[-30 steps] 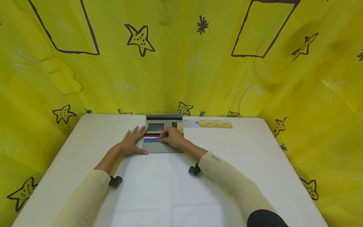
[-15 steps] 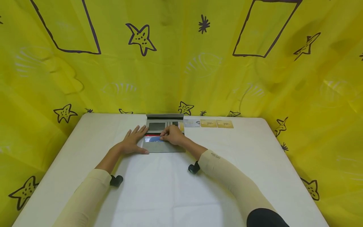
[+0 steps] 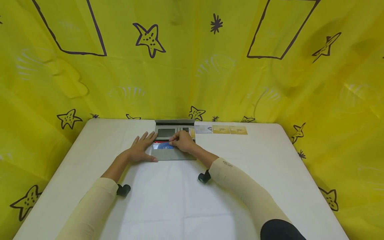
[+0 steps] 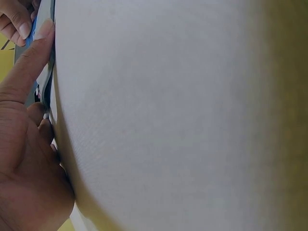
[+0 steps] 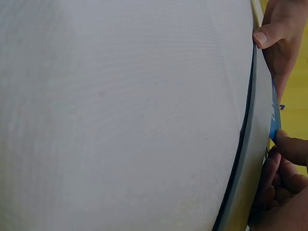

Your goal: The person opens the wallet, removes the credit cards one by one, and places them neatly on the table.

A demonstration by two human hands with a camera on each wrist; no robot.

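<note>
A grey wallet (image 3: 172, 154) lies open flat on the white table (image 3: 180, 200) near its far edge. My left hand (image 3: 140, 149) rests flat on the wallet's left edge with straight fingers. My right hand (image 3: 183, 141) pinches a blue card (image 3: 163, 145) and holds it partly inside a wallet slot, above a red card edge (image 3: 158, 142). In the right wrist view the blue card (image 5: 274, 118) shows edge-on over the wallet (image 5: 255, 159), with my thumb on it. The left wrist view shows my left hand (image 4: 26, 120) pressed beside the wallet's edge (image 4: 47, 82).
Three cards lie in a row right of the wallet: a pale one (image 3: 203, 129) and two gold ones (image 3: 221, 129) (image 3: 238, 130). Yellow cloth with star drawings (image 3: 192, 60) walls the table on three sides.
My right hand has slid the blue card farther into the wallet slot; less of the card shows now. My left hand has stayed in place.
</note>
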